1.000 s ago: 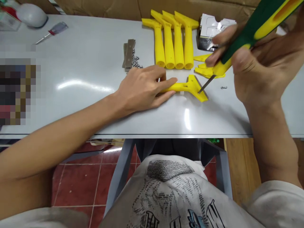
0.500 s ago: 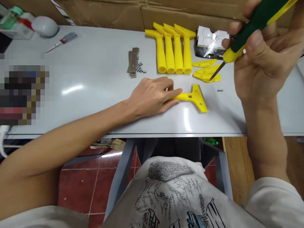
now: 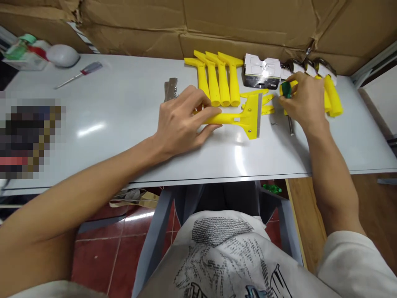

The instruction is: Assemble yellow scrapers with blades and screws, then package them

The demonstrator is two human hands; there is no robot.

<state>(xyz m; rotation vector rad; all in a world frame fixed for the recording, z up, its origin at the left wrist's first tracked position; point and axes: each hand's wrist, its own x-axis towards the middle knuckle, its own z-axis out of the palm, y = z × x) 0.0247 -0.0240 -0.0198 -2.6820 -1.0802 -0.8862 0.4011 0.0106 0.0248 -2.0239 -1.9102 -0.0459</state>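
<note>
My left hand (image 3: 182,120) is closed around the handle of a yellow scraper (image 3: 252,118), which appears raised a little above the table. Its wide head points right, with a metal blade along the edge and screws in its face. At the right, my right hand (image 3: 305,99) grips a screwdriver (image 3: 287,90) with a green and yellow handle; the shaft points down toward the tabletop. Between the hands lie several yellow blade covers (image 3: 268,98), partly behind the scraper, and a small screw (image 3: 273,123). Metal blades (image 3: 170,87) are half hidden behind my left hand.
Yellow scraper handles (image 3: 221,82) stand in a row at the back, beside a black and white box (image 3: 262,70). Finished-looking scrapers (image 3: 333,97) lie behind my right hand. A second screwdriver (image 3: 79,74) and a white rounded object (image 3: 63,55) are at the left. Cardboard (image 3: 139,29) lines the back.
My left hand has lifted the scraper and turned its face and blade upward. My right hand has come down with the screwdriver, from raised high to near the table. The view has shifted.
</note>
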